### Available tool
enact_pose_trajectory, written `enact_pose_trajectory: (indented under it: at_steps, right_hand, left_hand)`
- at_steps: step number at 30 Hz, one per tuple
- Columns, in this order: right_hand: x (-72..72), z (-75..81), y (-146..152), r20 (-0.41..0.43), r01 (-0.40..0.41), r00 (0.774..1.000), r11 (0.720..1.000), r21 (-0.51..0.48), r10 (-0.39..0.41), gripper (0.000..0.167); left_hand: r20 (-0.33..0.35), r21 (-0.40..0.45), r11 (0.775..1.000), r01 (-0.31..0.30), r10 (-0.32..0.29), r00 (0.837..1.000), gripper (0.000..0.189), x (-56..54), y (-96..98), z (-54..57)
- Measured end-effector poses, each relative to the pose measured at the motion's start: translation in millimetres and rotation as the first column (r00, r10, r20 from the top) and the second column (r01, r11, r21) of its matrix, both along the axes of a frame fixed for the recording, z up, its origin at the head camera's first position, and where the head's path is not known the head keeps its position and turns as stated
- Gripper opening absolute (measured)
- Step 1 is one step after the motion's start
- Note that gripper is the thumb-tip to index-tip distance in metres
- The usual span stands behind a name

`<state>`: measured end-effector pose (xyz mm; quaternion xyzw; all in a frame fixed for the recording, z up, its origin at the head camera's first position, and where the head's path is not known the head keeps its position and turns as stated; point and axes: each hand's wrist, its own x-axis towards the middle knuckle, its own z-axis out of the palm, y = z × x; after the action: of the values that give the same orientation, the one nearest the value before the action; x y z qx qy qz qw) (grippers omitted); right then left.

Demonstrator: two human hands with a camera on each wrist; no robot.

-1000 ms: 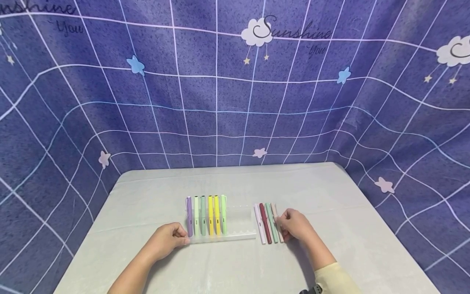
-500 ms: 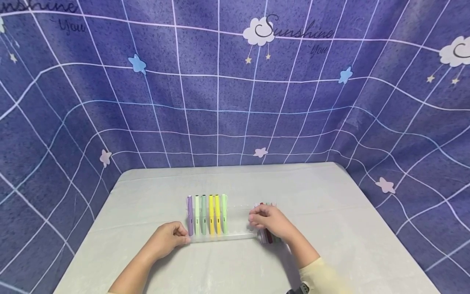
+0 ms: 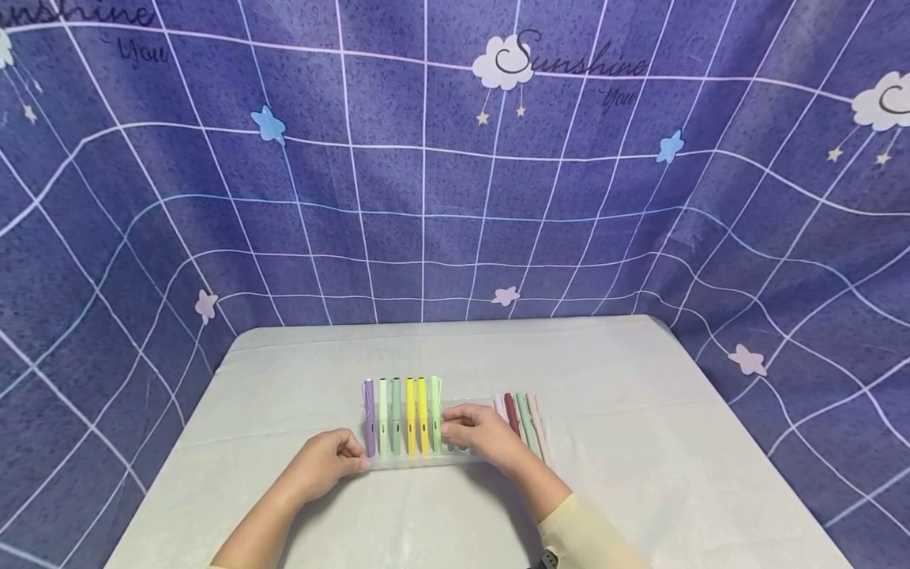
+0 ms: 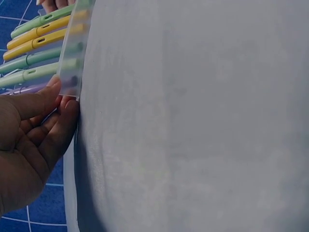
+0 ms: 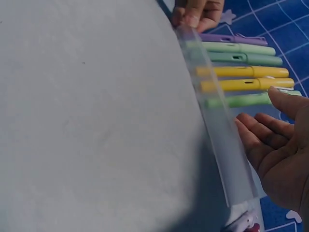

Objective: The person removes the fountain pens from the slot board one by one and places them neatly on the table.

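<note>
My left hand (image 3: 330, 465) pinches the near left corner of a clear plastic pen stand (image 4: 72, 53), thumb on top and fingers at its end. Standing in the stand from the left are a purple pen (image 3: 370, 419), a pale green pen (image 3: 384, 419), a grey-green pen (image 3: 396, 419), two yellow pens (image 3: 417, 415) and a light green pen (image 3: 436, 419). Beside the light green pen is my right hand (image 3: 483, 433), its thumb overlapping the cap end in the right wrist view. Thumb and fingers there are spread apart, with nothing visible between them. The hand covers the stand's right part.
To the right of the stand several pens lie side by side: a pale lilac pen (image 3: 501, 406), a dark red pen (image 3: 512, 411), a green pen (image 3: 528, 419) and a pinkish pen (image 3: 538, 427). A white cloth covers the table (image 3: 640, 442). A blue grid-patterned curtain (image 3: 455, 182) surrounds it.
My right hand has moved left from the loose pinkish pen, across the row, to the light green pen in the stand. The loose pens still lie there. My left hand keeps its hold.
</note>
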<state>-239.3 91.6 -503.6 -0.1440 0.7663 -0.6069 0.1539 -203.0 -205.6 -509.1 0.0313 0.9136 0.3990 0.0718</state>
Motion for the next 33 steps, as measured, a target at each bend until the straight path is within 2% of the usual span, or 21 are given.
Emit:
enact_pose_trajectory:
  at_steps: [6,10,16,23,29,33]
  right_hand:
    - [0.5,-3.1,-11.8,-0.075,0.049,0.996,0.995,0.084,-0.042,0.030]
    - [0.7,-4.6,-18.3,-0.121,0.102,0.989,0.982,0.160,-0.083,0.024]
    - [-0.6,-6.4,-24.0,-0.132,0.159,0.983,0.959,0.236,-0.130,0.019]
    - [0.3,-3.4,-24.4,-0.135,0.173,0.980,0.960,0.218,-0.146,0.015]
    - [3.7,5.6,-22.9,-0.137,0.178,0.977,0.978,0.109,-0.162,0.020]
    - [6.6,5.7,-19.9,-0.123,0.171,0.979,0.983,0.068,-0.162,0.021]
  left_hand:
    - [-0.002,-0.001,1.000,-0.003,0.003,1.000,0.015,-0.3,-0.7,0.1]
    - [0.001,-0.009,1.000,-0.011,0.011,1.000,0.016,-0.3,-1.4,-1.3]
    - [0.003,-0.007,1.000,-0.019,0.019,1.000,0.016,-0.2,-1.3,-3.2]
    - [-0.003,-0.005,1.000,-0.023,0.023,1.000,0.016,0.1,0.0,-2.1]
    - [-0.004,-0.012,1.000,-0.019,0.019,1.000,0.016,0.0,0.1,-1.3]
    - [0.000,-0.004,1.000,-0.016,0.016,1.000,0.016,0.6,0.6,-0.7]
